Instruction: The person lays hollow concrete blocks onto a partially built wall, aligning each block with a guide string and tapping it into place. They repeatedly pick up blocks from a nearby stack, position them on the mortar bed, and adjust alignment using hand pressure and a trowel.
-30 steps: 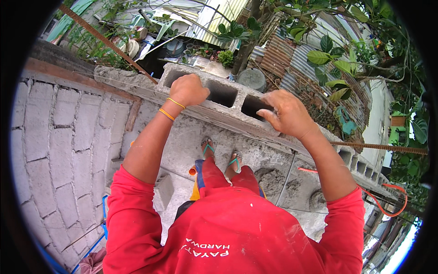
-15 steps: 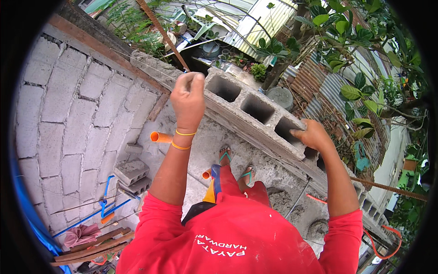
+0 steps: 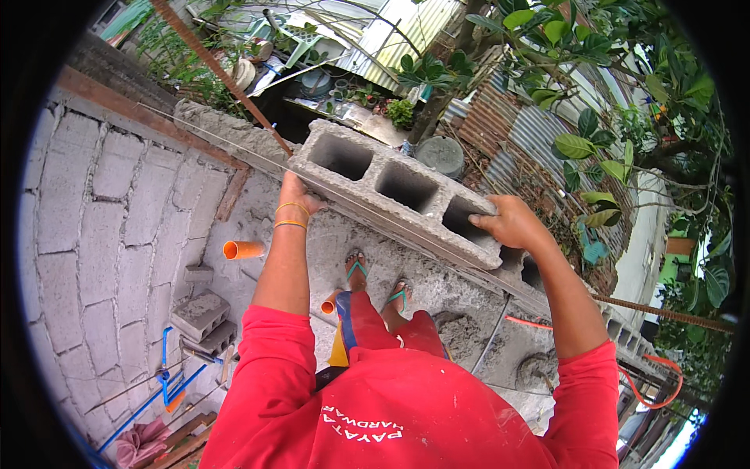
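Note:
A grey hollow concrete block (image 3: 444,193) sits along the top of the block wall (image 3: 528,266), its three cavities facing up. My left hand (image 3: 301,194) grips the block's near side at the left end, its fingers partly hidden beneath the edge. My right hand (image 3: 511,220) holds the block's right end, thumb hooked into the end cavity. A thin string (image 3: 211,132) stretches along the wall past the block's near face. A rusty steel bar (image 3: 219,72) rises just left of the block, and another (image 3: 664,317) lies off to the right.
A block wall (image 3: 101,227) stands at left. On the concrete floor (image 3: 307,281) are orange pipes (image 3: 242,249), spare blocks (image 3: 199,314), a blue hacksaw (image 3: 166,383) and planks. Beyond the wall are corrugated sheets (image 3: 508,117), a bucket (image 3: 439,159) and leafy branches (image 3: 578,47).
My left hand has moved from the block's top, past a raised position, down onto its near side. My right hand stays at the right end. The view has swung and shifted.

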### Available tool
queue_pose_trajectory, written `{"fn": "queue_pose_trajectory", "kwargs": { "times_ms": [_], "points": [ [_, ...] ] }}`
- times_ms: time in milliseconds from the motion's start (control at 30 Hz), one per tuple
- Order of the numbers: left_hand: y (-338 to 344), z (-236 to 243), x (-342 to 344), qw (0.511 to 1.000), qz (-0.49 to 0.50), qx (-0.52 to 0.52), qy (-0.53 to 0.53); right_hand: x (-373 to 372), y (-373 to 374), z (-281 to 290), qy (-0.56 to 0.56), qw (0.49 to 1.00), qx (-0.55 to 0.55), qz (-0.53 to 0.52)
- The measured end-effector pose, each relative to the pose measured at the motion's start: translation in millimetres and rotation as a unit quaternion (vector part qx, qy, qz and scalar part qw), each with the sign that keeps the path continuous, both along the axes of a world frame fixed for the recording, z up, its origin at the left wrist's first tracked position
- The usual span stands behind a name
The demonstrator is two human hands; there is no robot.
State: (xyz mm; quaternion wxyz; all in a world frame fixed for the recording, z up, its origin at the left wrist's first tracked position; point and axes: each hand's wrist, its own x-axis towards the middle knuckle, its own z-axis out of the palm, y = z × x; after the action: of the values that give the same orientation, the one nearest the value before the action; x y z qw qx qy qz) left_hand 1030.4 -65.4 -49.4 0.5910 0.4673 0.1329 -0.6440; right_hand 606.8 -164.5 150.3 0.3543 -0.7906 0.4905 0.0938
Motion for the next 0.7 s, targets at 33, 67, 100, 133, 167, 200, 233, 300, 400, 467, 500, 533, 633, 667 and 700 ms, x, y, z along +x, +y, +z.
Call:
{"fn": "queue_pose_trajectory", "kwargs": {
  "times_ms": [33,67,100,133,167,200,233,300,400,467,500,533,633,667,700],
  "points": [
    [1,2,-1,1.0,-0.002,-0.012,0.009,0,-2,-1,0.002,1.0,0.002,0.002],
    [1,3,-3,1.0,0.007,-0.001,0.014,-1,-3,-2,-0.004,1.0,0.0,0.005],
    [1,4,-4,0.999,0.011,-0.038,0.035,-1,-3,-3,0.001,1.0,-0.023,0.007],
    [1,3,-5,0.998,0.013,-0.048,0.033,-1,-1,-4,0.0,0.999,-0.049,0.011],
    [1,3,-5,0.997,0.011,-0.063,0.035,-2,0,-4,0.008,0.998,-0.067,0.017],
    [0,1,-5,0.997,0.022,-0.061,0.035,-1,1,-5,0.005,0.997,-0.072,0.012],
    [0,-1,-4,0.994,0.008,-0.093,0.05,-2,3,-5,0.012,0.998,-0.067,0.009],
    [-1,-6,-2,0.993,-0.007,-0.104,0.05,-2,7,-5,0.021,0.997,-0.07,0.006],
    [-1,-12,2,0.992,-0.012,-0.109,0.053,-2,11,-6,0.028,0.995,-0.091,0.009],
    [0,-15,4,0.99,0.01,-0.119,0.079,-1,12,-7,0.036,0.995,-0.09,0.012],
    [0,-15,5,0.99,0.013,-0.112,0.081,-1,13,-7,0.039,0.995,-0.094,0.016],
    [0,-16,6,0.99,0.011,-0.112,0.088,0,14,-6,0.041,0.994,-0.099,0.019],
    [-1,-17,8,0.986,-0.004,-0.134,0.096,1,17,-4,0.047,0.992,-0.112,0.018],
    [-2,-17,9,0.99,0.004,-0.111,0.087,2,18,-4,0.053,0.993,-0.108,0.017],
    [-2,-17,10,0.985,-0.013,-0.143,0.095,2,17,-3,0.052,0.992,-0.11,0.018]
  ]
}}
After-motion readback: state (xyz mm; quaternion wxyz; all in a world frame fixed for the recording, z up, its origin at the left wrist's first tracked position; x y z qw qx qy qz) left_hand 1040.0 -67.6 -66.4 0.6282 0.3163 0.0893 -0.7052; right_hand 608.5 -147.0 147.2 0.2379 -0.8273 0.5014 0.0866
